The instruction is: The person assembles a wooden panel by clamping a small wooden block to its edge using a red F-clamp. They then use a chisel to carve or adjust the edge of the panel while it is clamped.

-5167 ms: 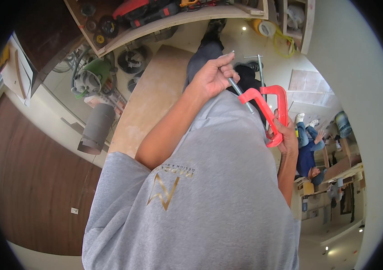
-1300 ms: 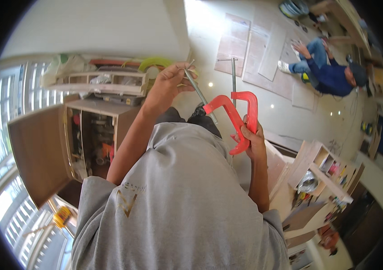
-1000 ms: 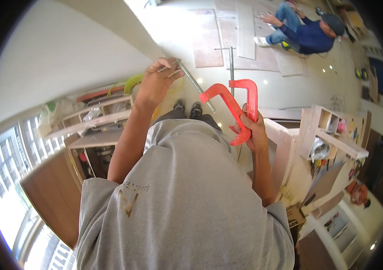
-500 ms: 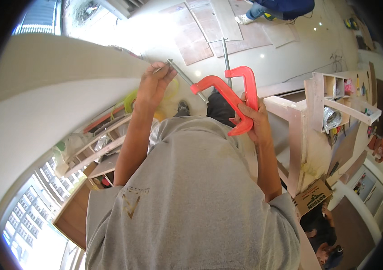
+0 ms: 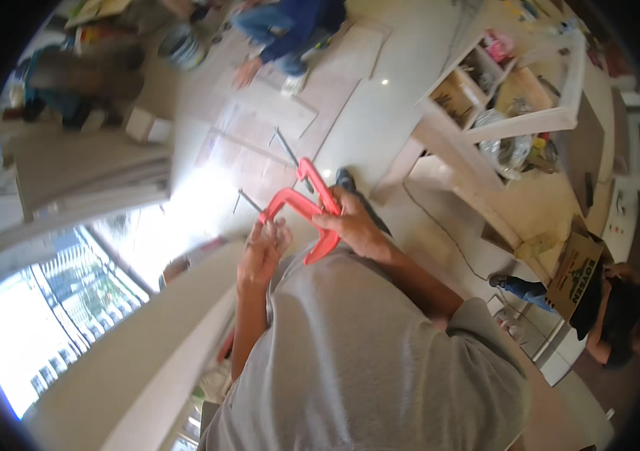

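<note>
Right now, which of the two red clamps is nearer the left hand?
The lower-left clamp, its screw end by the left hand; the other clamp is farther right.

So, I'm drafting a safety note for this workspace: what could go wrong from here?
The right hand holds two red C-shaped clamps with grey metal screws together, so one might slip and drop. The left hand, close to the lower clamp's screw end, could get nipped if the clamps shift. The thin dark cable trailing over the pale glossy floor might catch a foot.
</note>
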The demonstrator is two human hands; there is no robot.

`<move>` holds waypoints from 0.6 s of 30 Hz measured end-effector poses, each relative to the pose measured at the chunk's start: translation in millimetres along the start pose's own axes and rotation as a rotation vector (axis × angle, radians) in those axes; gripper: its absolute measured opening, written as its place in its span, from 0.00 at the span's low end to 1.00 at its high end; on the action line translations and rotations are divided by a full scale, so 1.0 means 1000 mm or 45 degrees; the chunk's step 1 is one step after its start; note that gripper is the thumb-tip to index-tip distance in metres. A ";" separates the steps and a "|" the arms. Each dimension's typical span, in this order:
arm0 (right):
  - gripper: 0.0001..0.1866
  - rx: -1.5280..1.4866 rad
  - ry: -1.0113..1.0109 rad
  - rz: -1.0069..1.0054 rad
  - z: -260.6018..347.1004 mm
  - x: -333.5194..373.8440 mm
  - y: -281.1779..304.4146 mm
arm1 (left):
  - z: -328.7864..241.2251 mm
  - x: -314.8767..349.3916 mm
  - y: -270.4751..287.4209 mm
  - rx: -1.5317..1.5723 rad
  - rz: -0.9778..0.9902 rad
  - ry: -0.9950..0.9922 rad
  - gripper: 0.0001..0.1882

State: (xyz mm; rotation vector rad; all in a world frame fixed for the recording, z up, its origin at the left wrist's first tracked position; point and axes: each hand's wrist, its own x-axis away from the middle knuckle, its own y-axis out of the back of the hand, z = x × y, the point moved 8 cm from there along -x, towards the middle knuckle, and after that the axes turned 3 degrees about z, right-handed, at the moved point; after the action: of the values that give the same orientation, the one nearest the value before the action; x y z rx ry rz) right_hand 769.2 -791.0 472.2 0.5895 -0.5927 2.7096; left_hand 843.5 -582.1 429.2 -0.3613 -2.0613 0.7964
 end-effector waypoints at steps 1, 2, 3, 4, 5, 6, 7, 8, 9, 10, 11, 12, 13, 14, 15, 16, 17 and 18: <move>0.13 -0.058 0.023 -0.014 0.012 -0.006 0.013 | 0.008 -0.013 0.010 -0.028 0.024 0.047 0.23; 0.13 -0.066 0.107 -0.061 0.031 -0.015 0.026 | 0.010 -0.039 0.019 -0.069 0.065 0.093 0.26; 0.14 0.064 0.135 -0.082 0.046 -0.022 0.041 | 0.008 -0.053 -0.013 -0.183 0.099 0.130 0.29; 0.15 0.186 0.136 -0.106 0.055 -0.026 0.055 | 0.005 -0.060 -0.058 -0.283 0.126 0.138 0.32; 0.15 0.200 0.138 -0.148 0.062 -0.032 0.062 | 0.006 -0.068 -0.070 -0.278 0.157 0.169 0.32; 0.16 0.132 0.133 -0.157 0.067 -0.034 0.075 | 0.007 -0.078 -0.089 -0.318 0.148 0.209 0.32; 0.16 0.072 0.136 -0.158 0.074 -0.042 0.092 | 0.008 -0.094 -0.110 -0.355 0.146 0.239 0.32; 0.17 0.123 0.193 -0.232 0.083 -0.043 0.108 | 0.009 -0.102 -0.134 -0.417 0.239 0.238 0.29; 0.17 0.117 0.220 -0.263 0.089 -0.045 0.119 | 0.009 -0.113 -0.149 -0.440 0.272 0.249 0.29; 0.17 0.158 0.237 -0.310 0.094 -0.047 0.130 | 0.011 -0.125 -0.160 -0.461 0.275 0.288 0.27; 0.17 0.200 0.251 -0.355 0.099 -0.049 0.139 | 0.013 -0.137 -0.169 -0.479 0.275 0.325 0.25; 0.16 0.104 0.205 -0.378 0.105 -0.049 0.142 | 0.015 -0.149 -0.175 -0.496 0.284 0.341 0.23; 0.16 0.097 0.229 -0.411 0.105 -0.052 0.148 | 0.016 -0.160 -0.184 -0.518 0.316 0.356 0.23; 0.16 0.076 0.260 -0.449 0.099 -0.056 0.153 | 0.016 -0.169 -0.188 -0.593 0.314 0.379 0.22; 0.16 0.061 0.292 -0.475 0.100 -0.060 0.157 | 0.016 -0.179 -0.191 -0.661 0.309 0.390 0.22; 0.16 -0.040 0.269 -0.478 0.104 -0.059 0.159 | 0.015 -0.186 -0.196 -0.732 0.316 0.386 0.22; 0.16 -0.037 0.290 -0.497 0.105 -0.063 0.163 | 0.014 -0.197 -0.204 -0.742 0.344 0.389 0.22; 0.15 -0.070 0.301 -0.540 0.109 -0.064 0.166 | 0.012 -0.202 -0.210 -0.806 0.332 0.419 0.22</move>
State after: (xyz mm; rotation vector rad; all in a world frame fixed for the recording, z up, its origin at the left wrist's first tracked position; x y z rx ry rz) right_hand 798.6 -997.1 479.2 0.3279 -0.4228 2.3099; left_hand 958.0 -850.4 435.0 -1.0531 -1.9262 0.1817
